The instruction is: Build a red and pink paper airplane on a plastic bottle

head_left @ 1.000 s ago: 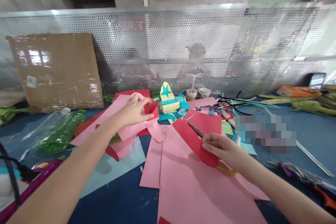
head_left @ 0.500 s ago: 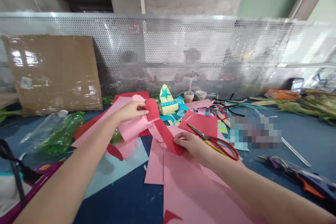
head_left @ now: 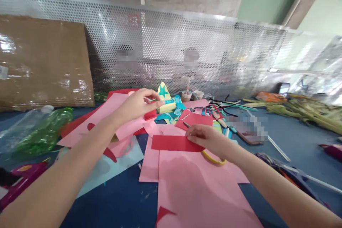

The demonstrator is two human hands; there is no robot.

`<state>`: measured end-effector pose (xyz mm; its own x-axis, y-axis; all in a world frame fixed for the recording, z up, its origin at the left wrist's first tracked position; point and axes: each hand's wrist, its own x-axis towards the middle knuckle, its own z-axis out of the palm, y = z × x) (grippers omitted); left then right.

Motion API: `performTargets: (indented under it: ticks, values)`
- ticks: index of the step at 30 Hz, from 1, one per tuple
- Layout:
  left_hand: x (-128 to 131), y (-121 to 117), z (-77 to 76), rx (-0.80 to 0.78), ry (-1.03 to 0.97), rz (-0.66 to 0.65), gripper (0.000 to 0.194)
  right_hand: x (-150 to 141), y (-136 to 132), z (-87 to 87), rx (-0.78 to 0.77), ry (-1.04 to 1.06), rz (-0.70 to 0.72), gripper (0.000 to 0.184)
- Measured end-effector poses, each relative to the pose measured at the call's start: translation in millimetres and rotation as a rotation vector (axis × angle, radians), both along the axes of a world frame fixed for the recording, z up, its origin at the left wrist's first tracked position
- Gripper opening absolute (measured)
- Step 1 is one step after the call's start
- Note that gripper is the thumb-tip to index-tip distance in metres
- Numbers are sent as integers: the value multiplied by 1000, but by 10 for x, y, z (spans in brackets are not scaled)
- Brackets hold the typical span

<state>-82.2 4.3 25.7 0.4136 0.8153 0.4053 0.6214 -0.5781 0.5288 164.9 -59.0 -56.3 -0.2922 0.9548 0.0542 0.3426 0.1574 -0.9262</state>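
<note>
My right hand (head_left: 208, 138) pinches one end of a red paper strip (head_left: 169, 143), which lies level above pink paper sheets (head_left: 197, 181). Partly hidden beneath that hand are scissors, whose yellow handle (head_left: 216, 160) and blade tip show. My left hand (head_left: 140, 104) hovers with thumb and fingers apart over a pink paper piece with a red part (head_left: 150, 114). Just beyond its fingertips stands a yellow paper model (head_left: 167, 106) with a teal star. A larger red paper (head_left: 196, 119) lies behind my right hand.
At left are a green plastic bottle (head_left: 44, 133), a clear bottle (head_left: 25, 124), a purple tool (head_left: 25, 180) and a cardboard sheet (head_left: 45, 64). A phone (head_left: 249, 133) and pliers-like tools (head_left: 283, 172) lie at right. A perforated metal panel (head_left: 165, 35) closes off the back.
My right hand left the scissors and took the red strip, then swung it level and apart from the pink piece. My left hand let go of the red part and its fingers spread.
</note>
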Motion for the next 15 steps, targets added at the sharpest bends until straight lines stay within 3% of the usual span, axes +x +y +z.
performTargets:
  ticks: [2, 5, 7, 9, 11, 13, 15]
  values:
    - [220, -202, 9, 15, 37, -66, 33, 122, 7, 78, 98, -32, 3, 12]
    - [473, -410, -102, -252, 126, -161, 39, 266, 44, 184, 153, -39, 11, 15]
    - [566, -435, -225, -416, 107, -200, 31, 356, 79, 205, 179, -106, -48, 20]
    - [609, -389, -333, -610, 55, -215, 24, 441, 103, 170, 198, -322, -200, 23]
    - [616, -322, -396, -690, -17, -143, 21, 495, 94, 93, 150, -651, -323, 23]
    - [608, -278, -413, -708, -56, -76, 21, 501, 48, 8, 25, -919, -282, 26]
    - [604, -272, -409, -735, -66, -52, 24, 467, -19, -53, -9, -1024, -243, 27]
